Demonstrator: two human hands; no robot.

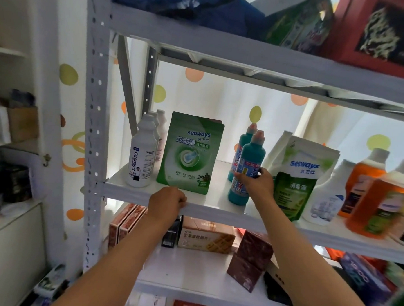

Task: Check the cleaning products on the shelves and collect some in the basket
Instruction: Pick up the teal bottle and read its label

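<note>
Gripping a teal bottle (246,176), the right hand (255,182) hides its label; left hand (168,202) curled.

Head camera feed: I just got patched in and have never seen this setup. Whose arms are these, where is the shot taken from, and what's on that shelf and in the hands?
There is no machine here. A person wears one wide-angle camera on the head, so you look forward along their two bare arms at a white metal shelf.

On it, from the left: white bottles, a green pouch, two teal bottles, a white and green pouch, a white jug and orange jugs, blurred at the edge.

The right hand grips the front teal bottle, which stands on the shelf; the second teal bottle stands just behind it. The left hand rests at the shelf's front edge, fingers curled, below the green pouch. Boxes fill the shelf underneath. No basket is in view.
</note>
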